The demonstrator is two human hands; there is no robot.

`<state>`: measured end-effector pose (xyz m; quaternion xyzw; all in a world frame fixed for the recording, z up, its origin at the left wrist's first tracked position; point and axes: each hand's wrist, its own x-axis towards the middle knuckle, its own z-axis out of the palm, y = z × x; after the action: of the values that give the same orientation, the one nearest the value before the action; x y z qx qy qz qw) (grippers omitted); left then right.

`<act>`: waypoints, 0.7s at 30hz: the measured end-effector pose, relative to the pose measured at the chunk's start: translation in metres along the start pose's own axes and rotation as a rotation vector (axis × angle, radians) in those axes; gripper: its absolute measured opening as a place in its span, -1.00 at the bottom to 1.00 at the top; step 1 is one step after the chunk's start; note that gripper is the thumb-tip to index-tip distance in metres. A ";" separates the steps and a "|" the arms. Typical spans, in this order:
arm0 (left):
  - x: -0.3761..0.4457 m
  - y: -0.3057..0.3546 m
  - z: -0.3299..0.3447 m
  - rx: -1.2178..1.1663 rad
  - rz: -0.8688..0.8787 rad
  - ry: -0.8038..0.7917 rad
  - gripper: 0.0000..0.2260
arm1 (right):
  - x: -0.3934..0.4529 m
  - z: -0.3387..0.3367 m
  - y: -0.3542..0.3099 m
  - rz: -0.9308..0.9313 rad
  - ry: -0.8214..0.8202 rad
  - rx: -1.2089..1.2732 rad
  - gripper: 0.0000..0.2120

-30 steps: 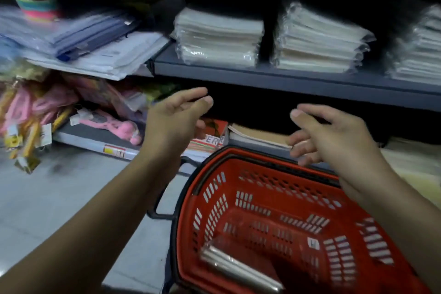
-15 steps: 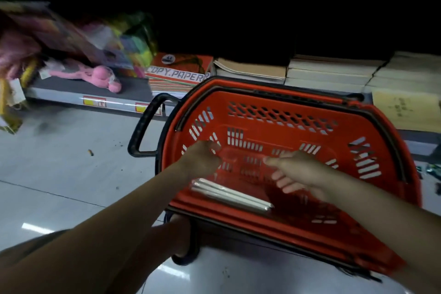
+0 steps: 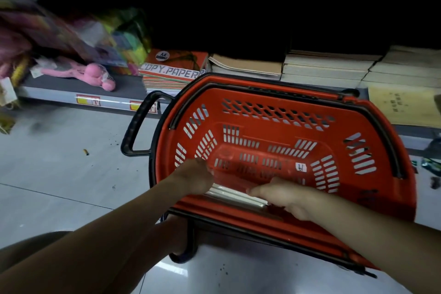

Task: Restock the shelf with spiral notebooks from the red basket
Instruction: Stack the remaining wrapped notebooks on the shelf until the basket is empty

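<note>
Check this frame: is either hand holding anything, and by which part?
Both hands, left and right, are on the wrapped notebook pack at the red basket's near wall, one toward each end; their fingers are hidden, so grip is unconfirmed.

Left hand (image 3: pixel 194 178) hides the wrapped notebooks' (image 3: pixel 235 196) near end — right hand (image 3: pixel 287 196) covers the other.

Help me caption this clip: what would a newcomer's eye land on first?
The big red basket on the floor fills the middle, with both hands reaching into it: the left hand and right hand at a plastic-wrapped pack of notebooks by its near wall. Behind it, the bottom shelf holds an orange copy paper ream and a pink plush toy to the left.
</note>
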<state>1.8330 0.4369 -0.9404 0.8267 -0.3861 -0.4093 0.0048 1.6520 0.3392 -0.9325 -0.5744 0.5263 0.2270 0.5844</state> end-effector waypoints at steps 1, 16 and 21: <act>-0.003 0.001 0.000 -0.004 0.004 0.011 -0.71 | 0.000 0.002 0.001 -0.005 0.016 0.005 -0.34; -0.098 0.024 0.000 -0.932 -0.160 0.393 -0.84 | -0.060 -0.004 0.029 -0.073 0.276 0.610 -0.69; -0.131 0.016 -0.021 -1.485 -0.115 0.115 -0.69 | -0.094 -0.024 0.016 -0.225 0.147 0.815 -0.58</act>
<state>1.7892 0.5035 -0.8325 0.6450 0.0366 -0.5179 0.5607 1.5977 0.3528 -0.8520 -0.3648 0.5472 -0.1061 0.7458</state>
